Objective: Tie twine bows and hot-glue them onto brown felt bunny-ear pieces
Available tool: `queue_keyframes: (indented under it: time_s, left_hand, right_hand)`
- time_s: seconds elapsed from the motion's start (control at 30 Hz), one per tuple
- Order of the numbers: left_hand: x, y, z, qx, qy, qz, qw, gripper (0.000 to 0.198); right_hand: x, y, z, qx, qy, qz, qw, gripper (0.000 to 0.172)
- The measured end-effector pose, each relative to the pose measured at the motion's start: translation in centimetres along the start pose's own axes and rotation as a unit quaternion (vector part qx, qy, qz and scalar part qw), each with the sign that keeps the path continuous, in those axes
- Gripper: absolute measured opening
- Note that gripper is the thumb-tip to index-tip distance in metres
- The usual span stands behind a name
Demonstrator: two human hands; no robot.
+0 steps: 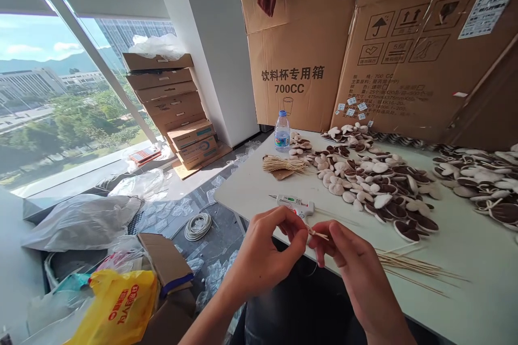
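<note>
My left hand (271, 242) and my right hand (348, 259) meet above the near edge of the white table (465, 259). Both pinch a short piece of thin tan string or stick (318, 234) between fingertips. Just beyond them a white glue gun (295, 205) lies on the table. Several thin wooden sticks (413, 267) lie to the right of my right hand. A large heap of white and brown flat mushroom-shaped pieces (376, 180) covers the table's middle.
A bundle of tan string (283, 164) and a water bottle (282, 130) stand at the table's far left. Big cardboard boxes (307, 48) rise behind the table. On the floor lie a cable coil (198, 226), plastic bags, a yellow bag (117, 302) and stacked boxes (174, 102).
</note>
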State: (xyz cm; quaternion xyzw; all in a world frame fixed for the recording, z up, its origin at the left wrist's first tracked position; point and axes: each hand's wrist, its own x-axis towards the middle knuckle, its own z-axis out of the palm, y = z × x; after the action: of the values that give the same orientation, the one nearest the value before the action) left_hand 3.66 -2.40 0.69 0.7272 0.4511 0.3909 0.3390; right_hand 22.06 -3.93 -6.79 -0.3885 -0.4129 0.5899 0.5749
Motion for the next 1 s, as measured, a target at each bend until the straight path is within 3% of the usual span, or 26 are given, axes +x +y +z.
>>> queue_keyframes:
  time_s: [0.23, 0.43, 0.73, 1.0]
  left_hand:
    - [0.1, 0.0, 0.0, 0.015, 0.026, -0.036, 0.999, 0.011]
    - [0.1, -0.2, 0.2, 0.0, 0.006, -0.043, 0.999, 0.013]
    - [0.0, -0.2, 0.2, 0.002, 0.004, -0.001, 1.0, 0.001]
    - [-0.1, -0.6, 0.4, 0.025, 0.017, 0.048, 0.998, 0.014]
  right_hand:
    - [0.0, -0.2, 0.1, 0.003, -0.006, -0.006, 1.0, 0.053]
    - [-0.5, -1.1, 1.3, -0.04, 0.017, -0.017, 0.999, 0.032]
    - [-0.1, -0.6, 0.8, -0.058, -0.001, -0.018, 0.998, 0.03]
    - [-0.2, -0.7, 0.7, -0.065, -0.015, -0.013, 0.998, 0.03]
